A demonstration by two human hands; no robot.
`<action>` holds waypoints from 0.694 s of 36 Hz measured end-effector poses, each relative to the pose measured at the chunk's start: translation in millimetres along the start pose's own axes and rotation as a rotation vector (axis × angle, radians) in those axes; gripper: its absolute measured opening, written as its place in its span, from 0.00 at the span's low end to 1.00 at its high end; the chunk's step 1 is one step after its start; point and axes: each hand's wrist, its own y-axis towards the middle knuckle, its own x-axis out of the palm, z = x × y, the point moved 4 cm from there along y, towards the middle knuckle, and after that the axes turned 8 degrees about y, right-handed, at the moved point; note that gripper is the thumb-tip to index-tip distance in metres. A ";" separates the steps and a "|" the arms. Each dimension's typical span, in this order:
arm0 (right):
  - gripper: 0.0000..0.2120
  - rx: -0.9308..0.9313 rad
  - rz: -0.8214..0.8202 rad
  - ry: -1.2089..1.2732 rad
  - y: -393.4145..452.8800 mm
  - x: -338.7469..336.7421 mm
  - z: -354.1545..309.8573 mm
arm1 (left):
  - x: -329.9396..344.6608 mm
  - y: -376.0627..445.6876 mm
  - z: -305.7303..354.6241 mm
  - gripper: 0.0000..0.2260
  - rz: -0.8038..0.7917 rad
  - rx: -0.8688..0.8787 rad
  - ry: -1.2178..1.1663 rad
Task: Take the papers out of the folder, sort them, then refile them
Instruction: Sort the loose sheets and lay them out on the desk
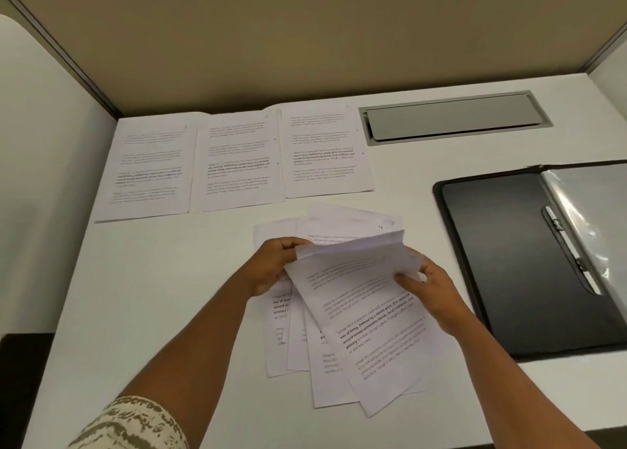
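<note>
Several loose printed sheets lie fanned on the white desk in front of me. My left hand grips the upper left edge of the fan, and its fingers curl over the top sheets. My right hand pinches the right edge of the top sheet, whose upper end is bent up and back. Three single pages lie side by side at the back: a left page, a middle page and a right page. The black folder lies open at the right, with its metal clip and a clear plastic sleeve.
A grey cable hatch is set into the desk at the back right. Tan partition walls close off the back and the left side. The desk's front edge runs along the bottom right.
</note>
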 end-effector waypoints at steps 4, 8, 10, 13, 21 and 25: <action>0.09 -0.029 0.091 0.009 5.1 -1.8 -3.0 | -1.1 -3.9 -2.1 0.12 -0.044 -0.039 -0.052; 0.10 0.002 0.130 0.036 5.3 -5.8 3.6 | -0.1 -4.6 -2.0 0.08 0.015 -0.090 -0.223; 0.12 0.014 0.126 0.065 3.0 -7.7 5.6 | -5.5 1.7 -4.4 0.08 0.207 -0.105 -0.106; 0.18 0.023 0.110 0.106 -1.8 -12.8 9.3 | -11.1 14.4 -0.1 0.06 0.515 -0.007 0.497; 0.08 0.052 0.099 0.192 -5.1 -14.1 19.5 | -8.4 22.4 4.4 0.14 0.591 -0.057 0.711; 0.07 0.052 0.131 0.207 -6.0 -17.5 24.6 | -4.5 21.1 9.4 0.15 0.594 -0.098 0.833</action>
